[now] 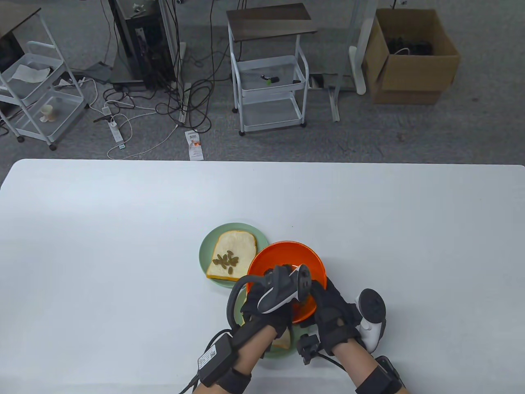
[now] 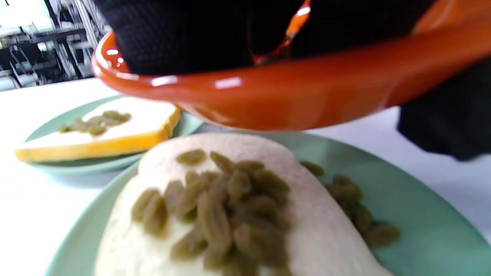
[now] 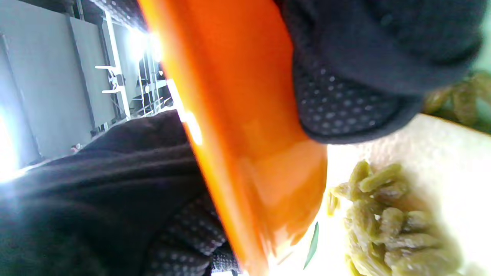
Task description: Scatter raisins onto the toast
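Right hand grips glossy round orange bowl.

Orange bowl: tilted steeply, underside facing the camera, glossy. Gloved fingers: black, dotted grip fabric, pressed against the bowl's underside at upper right. Toast: pale slice, lower right. Raisins: green-brown heap on the toast, just beside the bowl's lower edge.

Near toast mostly hidden under hands and orange bowl
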A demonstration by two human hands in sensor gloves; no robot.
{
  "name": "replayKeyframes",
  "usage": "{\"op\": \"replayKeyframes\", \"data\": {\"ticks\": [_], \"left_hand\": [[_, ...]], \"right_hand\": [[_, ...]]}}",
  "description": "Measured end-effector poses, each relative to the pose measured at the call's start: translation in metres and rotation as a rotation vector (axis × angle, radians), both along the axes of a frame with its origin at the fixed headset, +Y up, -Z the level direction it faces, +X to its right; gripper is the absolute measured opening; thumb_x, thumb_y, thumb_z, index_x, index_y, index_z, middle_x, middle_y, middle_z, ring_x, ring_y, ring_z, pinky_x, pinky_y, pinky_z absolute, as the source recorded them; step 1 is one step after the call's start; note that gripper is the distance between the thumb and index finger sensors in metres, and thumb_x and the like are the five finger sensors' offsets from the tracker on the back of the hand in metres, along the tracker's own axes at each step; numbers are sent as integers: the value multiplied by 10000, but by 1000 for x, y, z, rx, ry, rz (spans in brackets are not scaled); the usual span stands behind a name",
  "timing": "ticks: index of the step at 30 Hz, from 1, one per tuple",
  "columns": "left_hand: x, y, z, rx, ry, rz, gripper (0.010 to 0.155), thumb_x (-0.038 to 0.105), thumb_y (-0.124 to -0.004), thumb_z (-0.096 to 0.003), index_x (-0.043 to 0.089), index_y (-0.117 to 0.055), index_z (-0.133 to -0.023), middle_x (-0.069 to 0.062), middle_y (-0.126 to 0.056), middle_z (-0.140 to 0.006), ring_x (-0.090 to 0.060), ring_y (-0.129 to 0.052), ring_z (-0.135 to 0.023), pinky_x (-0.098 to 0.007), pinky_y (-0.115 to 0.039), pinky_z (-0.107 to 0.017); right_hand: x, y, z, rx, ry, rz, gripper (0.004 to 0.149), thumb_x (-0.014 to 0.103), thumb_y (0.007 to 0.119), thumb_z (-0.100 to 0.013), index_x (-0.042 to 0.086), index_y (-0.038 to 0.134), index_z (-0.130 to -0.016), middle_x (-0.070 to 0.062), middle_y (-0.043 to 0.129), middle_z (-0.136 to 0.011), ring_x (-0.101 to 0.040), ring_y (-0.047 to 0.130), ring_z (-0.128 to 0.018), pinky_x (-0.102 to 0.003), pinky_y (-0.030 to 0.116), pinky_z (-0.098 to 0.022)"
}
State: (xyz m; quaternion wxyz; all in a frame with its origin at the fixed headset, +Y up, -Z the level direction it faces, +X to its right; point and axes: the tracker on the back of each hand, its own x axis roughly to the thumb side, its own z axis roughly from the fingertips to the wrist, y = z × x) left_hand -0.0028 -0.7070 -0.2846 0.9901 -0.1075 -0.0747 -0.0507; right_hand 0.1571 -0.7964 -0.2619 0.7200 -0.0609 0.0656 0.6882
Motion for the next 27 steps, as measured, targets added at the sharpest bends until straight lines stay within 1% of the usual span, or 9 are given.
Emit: {"op": "replayKeyframes", "data": {"ticks": [1,3,5,7,10,16,21,23,27], "left_hand": [[1,0,0,16,-4,-6,741,501,-995,-417,306,-703,-1070,-59,-885,-975,-100,-1106,-531,-260,-982,-458],[4,-1,2,57,-12,-14,620,497,-997,-416,355,-794,-984,-46,-916,-940,-108,-1113,-499,-262,-986,-442],[6,-1,2,101,-27,-21,581,502,-1002,-406,371,-830,-945,-33,-949,-896,-112,-1116,-463,-262,-989,-421],[5,-2,0,115,-42,-11,563,503,-1009,-393,370,-856,-918,-5,-975,-857,-117,-1119,-430,-265,-991,-396],[3,-2,-4,130,-50,15,472,480,-1007,-401,374,-899,-848,24,-1000,-772,-143,-1119,-361,-283,-986,-342],[-3,-7,-7,172,-51,67,442,471,-1025,-369,382,-935,-792,40,-1037,-697,-132,-1109,-269,-271,-989,-285],[-7,-13,-12,148,-52,111,435,469,-1039,-357,381,-949,-774,43,-1047,-678,-122,-1116,-256,-263,-996,-276],[-9,-12,-12,151,-47,122,435,473,-1037,-356,383,-949,-773,46,-1046,-679,-117,-1118,-260,-259,-998,-280],[-17,-1,-11,179,-28,226,435,471,-1038,-356,382,-950,-773,45,-1046,-679,-111,-1120,-263,-256,-1000,-282]], "right_hand": [[1,0,0,-4,-4,-10,687,404,671,-538,-45,504,-1030,-353,741,-887,-436,1014,-221,-389,903,-121],[2,0,-1,9,-7,5,685,403,666,-536,-44,507,-1030,-352,747,-880,-430,1015,-213,-383,904,-113],[2,0,-2,5,-10,-7,682,402,664,-536,-41,510,-1029,-351,751,-875,-427,1015,-208,-380,905,-109],[3,0,-2,8,-10,-9,678,403,663,-535,-39,518,-1029,-350,759,-869,-424,1014,-200,-376,904,-102],[2,0,-2,7,-8,-17,681,410,663,-535,-37,518,-1029,-348,761,-865,-415,1016,-194,-369,905,-97],[1,-1,-2,5,-2,-2,681,417,661,-539,-35,525,-1029,-345,768,-863,-408,1017,-189,-363,904,-94],[2,-2,-3,-18,2,30,688,421,677,-544,-42,528,-1029,-350,768,-867,-415,1024,-200,-369,909,-105],[2,-2,-2,-25,3,31,690,422,674,-544,-44,523,-1030,-348,766,-870,-405,1032,-210,-366,914,-112],[4,-3,-4,-30,-13,17,692,421,669,-547,-43,507,-1034,-348,758,-877,-396,1041,-236,-364,921,-132]]}}
